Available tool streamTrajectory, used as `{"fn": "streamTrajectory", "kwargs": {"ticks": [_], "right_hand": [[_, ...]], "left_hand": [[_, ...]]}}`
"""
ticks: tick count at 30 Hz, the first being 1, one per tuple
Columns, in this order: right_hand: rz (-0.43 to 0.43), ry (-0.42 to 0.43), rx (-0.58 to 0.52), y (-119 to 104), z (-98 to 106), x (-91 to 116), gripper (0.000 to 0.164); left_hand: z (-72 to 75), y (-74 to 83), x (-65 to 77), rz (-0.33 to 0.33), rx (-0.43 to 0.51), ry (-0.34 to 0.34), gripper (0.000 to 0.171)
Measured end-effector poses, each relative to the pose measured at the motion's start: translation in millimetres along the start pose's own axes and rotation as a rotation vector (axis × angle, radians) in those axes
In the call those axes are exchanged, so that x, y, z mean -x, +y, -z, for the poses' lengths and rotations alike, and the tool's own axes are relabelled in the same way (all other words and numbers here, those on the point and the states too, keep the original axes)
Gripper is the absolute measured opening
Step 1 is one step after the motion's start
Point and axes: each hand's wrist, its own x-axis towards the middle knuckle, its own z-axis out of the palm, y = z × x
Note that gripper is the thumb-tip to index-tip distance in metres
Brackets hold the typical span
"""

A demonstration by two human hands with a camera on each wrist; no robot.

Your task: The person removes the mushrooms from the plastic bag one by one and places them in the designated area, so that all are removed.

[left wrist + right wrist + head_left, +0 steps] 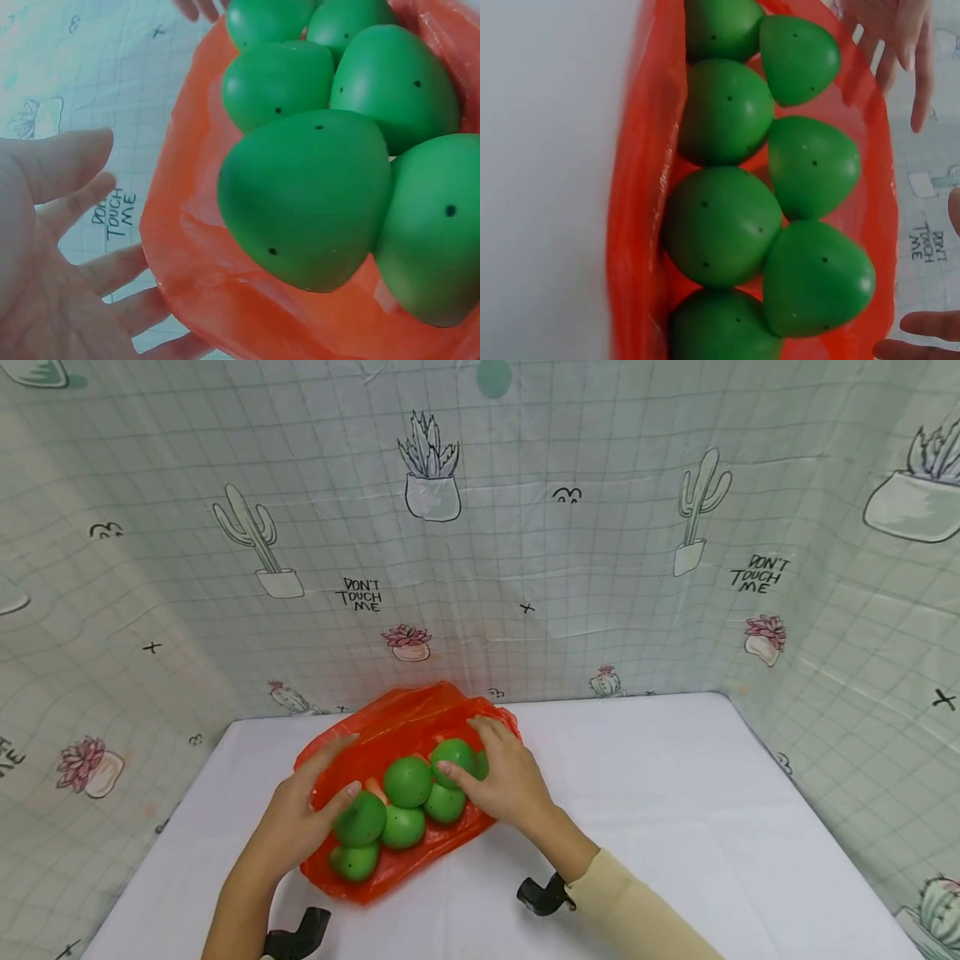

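A red plastic bag (405,868) lies spread open on the table, its raised edge forming a wall around several rounded green fruit-like pieces (407,782) marked with small black dots. My left hand (300,822) is at the bag's left side, thumb and fingers spread apart; in the left wrist view its fingertips (154,307) are right at the bag's rim. On the right side, my right hand (510,777) reaches over the rim with thumb and fingers apart, overlapping the green pieces in the head view. Nothing is gripped in either palm. Small orange bits (377,790) show between the green pieces.
The bag rests on a white-covered table (637,793), toward its left and back. A cloth backdrop (480,552) printed with cacti and a grid rises behind and at both sides. Black wrist mounts (542,896) sit below my hands.
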Motion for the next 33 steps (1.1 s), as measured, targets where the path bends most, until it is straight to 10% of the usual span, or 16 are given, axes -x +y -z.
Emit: {"fn": "streamTrajectory", "kwargs": {"ticks": [33], "right_hand": [[-0.093,-0.018,-0.175,9,-23,-1,0.075]], "left_hand": [[-9.5,-16.4,-14.3,0.116,0.137,0.054,0.056]]}}
